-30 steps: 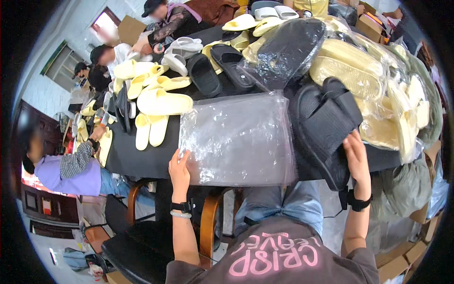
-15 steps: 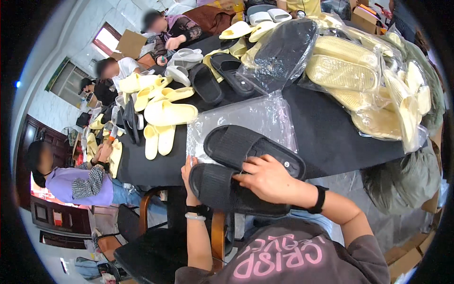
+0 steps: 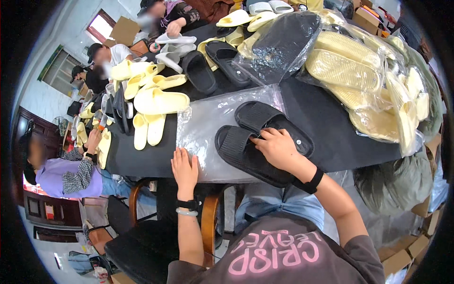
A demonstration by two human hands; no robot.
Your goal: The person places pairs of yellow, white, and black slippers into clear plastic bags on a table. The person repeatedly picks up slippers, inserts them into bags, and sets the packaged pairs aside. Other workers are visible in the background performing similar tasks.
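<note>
My right hand (image 3: 279, 149) is closed on a pair of black slippers, its fingers at the strap openings. The near slipper (image 3: 231, 142) and the far slipper (image 3: 255, 116) lie side by side, toes toward the upper left, over a transparent plastic bag (image 3: 203, 120). My left hand (image 3: 184, 169) lies flat with fingers stretched on the bag's lower left edge, apart from the slippers. The bag is spread flat on the black-covered table (image 3: 326, 137); the slippers hide its lower right part.
Bagged yellow slippers (image 3: 347, 71) are heaped at the right, beside a bagged black pair (image 3: 283, 52). Loose yellow slippers (image 3: 161, 102) and a black pair (image 3: 201, 73) stand beyond the bag. Co-workers sit along the left; one in purple (image 3: 71, 180) handles a yellow slipper. A wooden chair arm (image 3: 210, 215) is close by.
The black slippers have moved right and away from me in my right hand. My left hand has come away from the near slipper and now lies flat on the bag.
</note>
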